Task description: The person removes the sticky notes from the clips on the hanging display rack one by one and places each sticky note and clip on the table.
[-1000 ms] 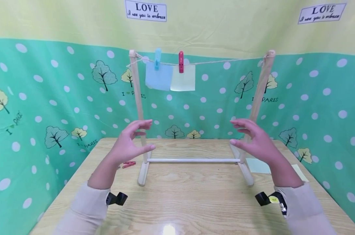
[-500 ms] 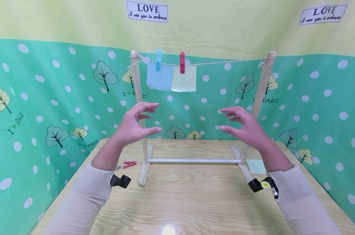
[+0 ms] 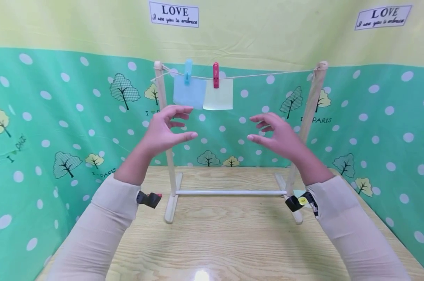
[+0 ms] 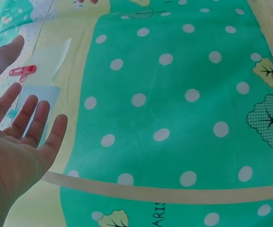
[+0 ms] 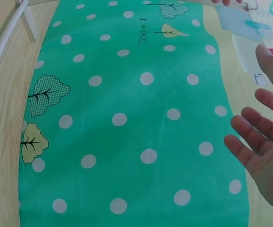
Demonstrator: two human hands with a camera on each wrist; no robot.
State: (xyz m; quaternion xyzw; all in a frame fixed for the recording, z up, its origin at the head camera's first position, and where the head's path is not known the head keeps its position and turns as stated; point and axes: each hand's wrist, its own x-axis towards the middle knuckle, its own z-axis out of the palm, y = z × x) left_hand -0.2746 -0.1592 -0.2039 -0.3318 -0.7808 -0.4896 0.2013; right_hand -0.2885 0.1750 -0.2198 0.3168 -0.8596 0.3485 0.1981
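Observation:
My left hand (image 3: 166,130) is raised just right of the left post, holding nothing, fingers and thumb spread apart. Its fingertips come up to the lower edge of a blue paper square (image 3: 188,94), which a light-blue clothespin (image 3: 187,74) clips to a string (image 3: 261,75). Beside it hangs a pale cream square (image 3: 219,96) under a red clothespin (image 3: 216,76). Facing the left across a gap is my right hand (image 3: 278,134), also bare and relaxed, left of the right post. In the right wrist view both hanging papers (image 5: 240,21) appear past my right thumb.
The string runs between two wooden posts (image 3: 312,97) on feet, joined low down by a white rod (image 3: 229,192). Behind my left wrist a red clothespin (image 3: 159,194) shows partly on the wooden table (image 3: 212,242). A pale blue paper (image 3: 298,192) is mostly hidden behind my right wrist. Patterned cloth surrounds the table.
Both hands have risen and moved inward toward each other, below the string. The hanging papers and clothespins stay as they were; my forearms now cover more of the items on the table.

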